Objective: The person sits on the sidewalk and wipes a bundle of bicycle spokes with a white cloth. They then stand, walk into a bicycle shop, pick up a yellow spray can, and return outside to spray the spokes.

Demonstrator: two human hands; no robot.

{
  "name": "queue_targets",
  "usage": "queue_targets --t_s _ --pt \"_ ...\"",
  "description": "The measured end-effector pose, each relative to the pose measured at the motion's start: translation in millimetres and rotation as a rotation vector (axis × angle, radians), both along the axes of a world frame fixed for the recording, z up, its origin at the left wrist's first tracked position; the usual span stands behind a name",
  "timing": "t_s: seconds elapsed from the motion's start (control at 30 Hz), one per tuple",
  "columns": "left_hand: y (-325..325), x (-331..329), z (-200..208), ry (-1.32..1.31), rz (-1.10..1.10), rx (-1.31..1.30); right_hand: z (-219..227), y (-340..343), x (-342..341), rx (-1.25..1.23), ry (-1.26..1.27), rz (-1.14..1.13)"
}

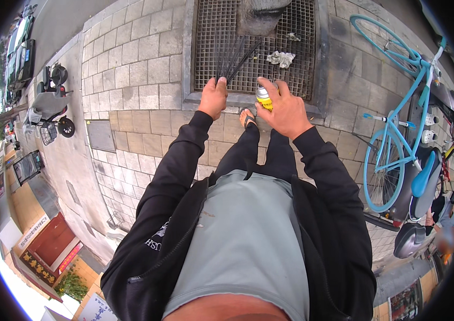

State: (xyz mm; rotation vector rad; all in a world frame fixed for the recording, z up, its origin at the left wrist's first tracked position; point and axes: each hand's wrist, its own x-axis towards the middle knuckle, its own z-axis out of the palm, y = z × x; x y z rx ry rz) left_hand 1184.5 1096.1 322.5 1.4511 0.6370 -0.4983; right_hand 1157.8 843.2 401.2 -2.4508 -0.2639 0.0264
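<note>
My left hand point(214, 98) is closed round one end of a bundle of thin black rods point(233, 63), which fan out away from me over a metal grate. What kind of rods they are I cannot make out. In my right hand point(286, 109) is a spray can point(264, 97), yellow below and silvery at the top. One finger rests at the can's top, by the nozzle. The can stands close to the right of the rods' held ends, apart from them. No spray shows in the air.
Ahead lies the square grate point(211, 32) with a tree trunk point(262, 15) and crumpled paper point(281, 59) on it. A turquoise bicycle point(422, 107) stands at the right beside parked scooters. Another scooter point(50, 104) is at the left. Brick paving point(131, 64) surrounds the grate.
</note>
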Motion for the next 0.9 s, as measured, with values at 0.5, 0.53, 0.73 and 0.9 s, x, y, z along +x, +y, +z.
queue_targets --t_s 0.5,0.53,0.73,0.9 --pt "-2 -2 -18 -0.259 -0.199 0.444 -3 9 12 -0.010 0.047 0.080" --pt "-1 -1 -22 -0.273 -0.206 0.450 -5 10 18 -0.007 0.056 -0.003" --pt "-1 2 -19 -0.259 -0.194 0.437 -3 9 17 -0.017 0.063 0.160" --pt "-2 3 -21 -0.308 -0.222 0.506 -1 6 27 -0.008 0.072 -0.026"
